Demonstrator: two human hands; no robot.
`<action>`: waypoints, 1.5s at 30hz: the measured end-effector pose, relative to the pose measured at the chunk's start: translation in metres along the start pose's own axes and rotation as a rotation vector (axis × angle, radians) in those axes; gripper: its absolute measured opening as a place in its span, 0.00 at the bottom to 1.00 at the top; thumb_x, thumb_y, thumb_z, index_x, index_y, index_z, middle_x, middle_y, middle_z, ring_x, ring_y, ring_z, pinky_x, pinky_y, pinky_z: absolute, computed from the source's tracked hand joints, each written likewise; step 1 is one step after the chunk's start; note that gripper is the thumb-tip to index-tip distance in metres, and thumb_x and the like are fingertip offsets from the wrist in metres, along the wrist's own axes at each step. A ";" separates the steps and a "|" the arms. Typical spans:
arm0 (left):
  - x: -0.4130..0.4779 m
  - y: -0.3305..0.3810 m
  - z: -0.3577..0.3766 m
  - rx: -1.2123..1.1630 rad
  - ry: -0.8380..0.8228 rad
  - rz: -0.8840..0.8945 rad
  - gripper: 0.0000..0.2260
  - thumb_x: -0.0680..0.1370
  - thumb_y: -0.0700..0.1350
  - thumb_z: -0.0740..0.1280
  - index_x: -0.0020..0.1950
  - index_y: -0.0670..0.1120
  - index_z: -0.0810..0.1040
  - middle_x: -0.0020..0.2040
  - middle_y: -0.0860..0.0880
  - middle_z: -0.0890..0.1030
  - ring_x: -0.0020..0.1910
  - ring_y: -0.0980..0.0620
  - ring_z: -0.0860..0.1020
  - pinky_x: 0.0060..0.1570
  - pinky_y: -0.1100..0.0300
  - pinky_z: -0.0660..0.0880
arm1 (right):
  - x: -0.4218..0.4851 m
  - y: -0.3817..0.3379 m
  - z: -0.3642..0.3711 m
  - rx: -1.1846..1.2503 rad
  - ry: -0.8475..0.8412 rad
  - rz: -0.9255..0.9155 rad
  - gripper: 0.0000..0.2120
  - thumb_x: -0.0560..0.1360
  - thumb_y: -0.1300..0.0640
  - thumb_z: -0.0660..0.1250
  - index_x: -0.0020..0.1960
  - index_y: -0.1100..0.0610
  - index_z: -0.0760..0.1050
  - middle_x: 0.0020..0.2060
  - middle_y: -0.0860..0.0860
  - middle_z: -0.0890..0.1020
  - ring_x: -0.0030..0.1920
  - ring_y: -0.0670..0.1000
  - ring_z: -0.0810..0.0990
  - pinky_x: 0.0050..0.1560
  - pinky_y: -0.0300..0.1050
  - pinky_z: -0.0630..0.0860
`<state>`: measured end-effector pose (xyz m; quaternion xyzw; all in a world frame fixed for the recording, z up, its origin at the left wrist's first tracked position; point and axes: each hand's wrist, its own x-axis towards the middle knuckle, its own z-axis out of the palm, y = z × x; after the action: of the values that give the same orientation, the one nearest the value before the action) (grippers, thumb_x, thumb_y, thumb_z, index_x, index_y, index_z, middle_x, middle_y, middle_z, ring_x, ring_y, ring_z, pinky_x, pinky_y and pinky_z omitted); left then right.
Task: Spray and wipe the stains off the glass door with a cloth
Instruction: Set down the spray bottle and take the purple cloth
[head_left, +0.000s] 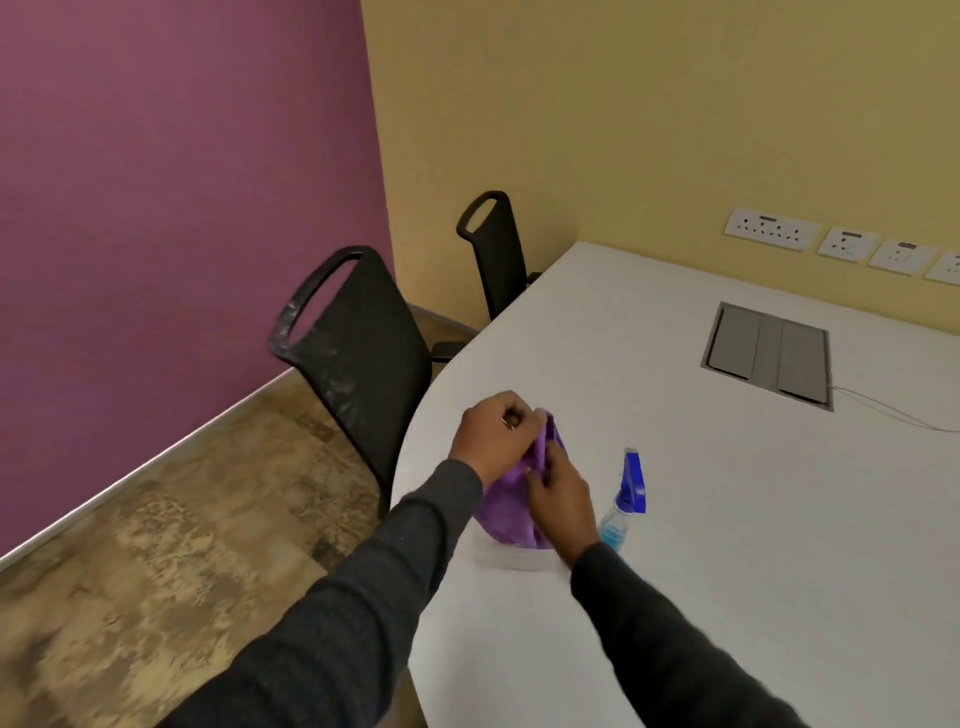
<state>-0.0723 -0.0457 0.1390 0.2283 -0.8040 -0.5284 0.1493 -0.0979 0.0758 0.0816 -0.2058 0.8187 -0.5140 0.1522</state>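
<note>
A purple cloth hangs bunched just above the near left part of the white table. My left hand pinches its top edge. My right hand grips the cloth lower down, on its right side. Just right of my right hand stands a clear spray bottle with a blue trigger head and bluish liquid, upright on the table and untouched. No glass door shows in this view.
Two black chairs stand along the table's left edge near the corner of the purple and yellow walls. A grey cable hatch sits in the tabletop with a thin wire running right. Wall sockets line the yellow wall.
</note>
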 end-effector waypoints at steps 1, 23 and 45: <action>-0.008 0.008 -0.009 -0.029 0.077 0.018 0.10 0.77 0.51 0.70 0.44 0.45 0.79 0.39 0.49 0.82 0.40 0.51 0.79 0.47 0.56 0.78 | -0.002 -0.012 -0.011 -0.018 -0.033 -0.030 0.16 0.84 0.56 0.59 0.71 0.52 0.70 0.62 0.52 0.79 0.59 0.53 0.79 0.56 0.41 0.76; -0.197 -0.056 -0.306 -0.539 -0.232 -0.155 0.39 0.64 0.51 0.82 0.70 0.38 0.73 0.68 0.37 0.77 0.69 0.38 0.74 0.71 0.41 0.69 | -0.085 -0.288 0.128 0.308 -0.705 -0.338 0.12 0.79 0.67 0.58 0.47 0.60 0.80 0.41 0.57 0.79 0.40 0.52 0.75 0.43 0.44 0.73; -0.530 -0.201 -0.642 -1.314 0.827 0.240 0.52 0.68 0.80 0.53 0.72 0.39 0.73 0.72 0.37 0.72 0.71 0.39 0.72 0.69 0.42 0.70 | -0.294 -0.488 0.632 0.661 -1.492 0.357 0.08 0.80 0.58 0.64 0.45 0.60 0.77 0.36 0.53 0.78 0.39 0.49 0.78 0.46 0.43 0.80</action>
<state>0.7293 -0.3369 0.2100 0.1828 -0.2249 -0.7479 0.5971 0.5370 -0.4608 0.2654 -0.3042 0.3303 -0.4249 0.7860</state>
